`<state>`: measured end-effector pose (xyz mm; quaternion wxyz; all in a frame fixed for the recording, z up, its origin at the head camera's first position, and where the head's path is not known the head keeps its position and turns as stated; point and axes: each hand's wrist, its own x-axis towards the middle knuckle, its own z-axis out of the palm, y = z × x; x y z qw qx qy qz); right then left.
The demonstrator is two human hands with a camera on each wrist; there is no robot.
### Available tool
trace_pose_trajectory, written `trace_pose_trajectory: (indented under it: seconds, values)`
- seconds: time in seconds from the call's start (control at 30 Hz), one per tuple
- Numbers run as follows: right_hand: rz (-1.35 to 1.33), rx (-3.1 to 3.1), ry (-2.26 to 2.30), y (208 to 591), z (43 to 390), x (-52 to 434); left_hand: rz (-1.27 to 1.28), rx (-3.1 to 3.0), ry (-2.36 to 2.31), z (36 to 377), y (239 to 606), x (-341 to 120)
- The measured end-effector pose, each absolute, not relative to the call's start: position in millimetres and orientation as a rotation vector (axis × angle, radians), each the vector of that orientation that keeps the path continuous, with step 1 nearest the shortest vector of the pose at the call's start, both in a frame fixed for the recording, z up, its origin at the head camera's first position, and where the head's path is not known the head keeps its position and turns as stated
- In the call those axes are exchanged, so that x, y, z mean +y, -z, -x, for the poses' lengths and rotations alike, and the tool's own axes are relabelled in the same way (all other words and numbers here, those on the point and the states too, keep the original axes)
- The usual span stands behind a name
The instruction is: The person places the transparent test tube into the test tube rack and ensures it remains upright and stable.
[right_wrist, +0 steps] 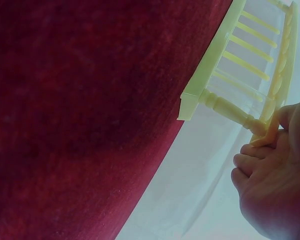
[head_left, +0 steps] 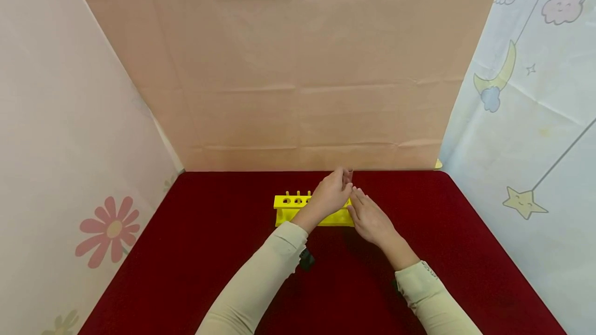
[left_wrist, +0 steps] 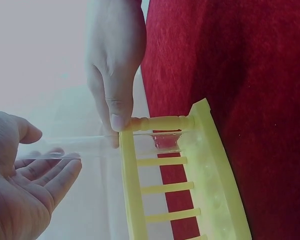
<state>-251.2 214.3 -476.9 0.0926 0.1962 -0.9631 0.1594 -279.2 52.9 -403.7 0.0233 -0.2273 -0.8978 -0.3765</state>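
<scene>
A yellow test tube rack stands on the table, with a row of round holes and short pegs along its back. One clear test tube stands in the end slot, its lower part showing between the rack's two levels. My left hand is at the tube's upper part, thumb on one side and bent fingers on the other in the left wrist view. My right hand grips the right end of the rack's top board, its thumb and fingertips at the edge in the right wrist view.
A dark red cloth covers the table. Behind it hangs a creased tan backdrop, with patterned white sheets on the left and right. A small yellow object shows at the back right corner. A dark wrist device sits under my left cuff.
</scene>
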Motion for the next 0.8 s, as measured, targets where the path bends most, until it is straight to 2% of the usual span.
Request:
trace_pose_trajectory:
  seconds: [0.8]
  values:
    - [-0.574, -2.88, -0.442, 477.8, 251.6, 215.2, 0.758, -2.761, 1.253, 280.9, 401.9, 37.6]
